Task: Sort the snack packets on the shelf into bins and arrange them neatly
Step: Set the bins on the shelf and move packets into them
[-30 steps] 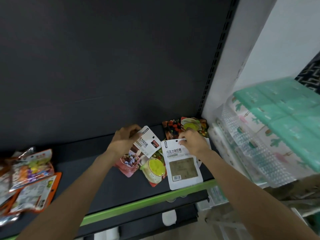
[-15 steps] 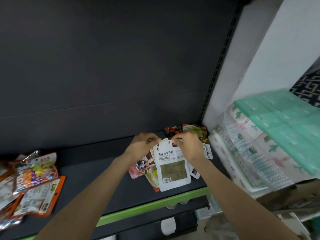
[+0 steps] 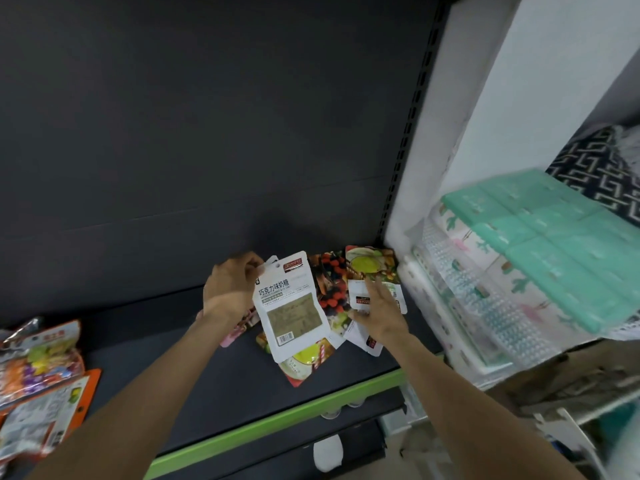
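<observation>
1. Two hands work a small heap of snack packets at the right end of the dark shelf (image 3: 194, 375).
2. We see the white packet (image 3: 289, 303) with a brown window and a barcode held up off the heap, tilted, its top edge pinched by the fingers (image 3: 254, 263) of the left hand (image 3: 230, 289).
3. Beneath it lie a packet showing a yellow-green fruit (image 3: 304, 358) and a pink packet (image 3: 235, 332), the pink one half hidden by the left wrist.
4. Behind, against the back panel, lie a berry-print packet (image 3: 329, 282) and another green-fruit packet (image 3: 370, 265).
5. The right hand (image 3: 381, 313) lies flat with its fingers straight on a small white packet (image 3: 360, 296), gripping nothing; more white packets (image 3: 372, 342) stick out under its palm.
6. Far left on the same shelf sits a separate pile of orange and colourful packets (image 3: 41, 379), well apart from the heap.
7. A green strip (image 3: 277, 422) runs along the shelf's front edge.
8. To the right, beyond the white upright (image 3: 446, 150), we see stacked teal packs (image 3: 554, 244) on clear patterned packaging.
</observation>
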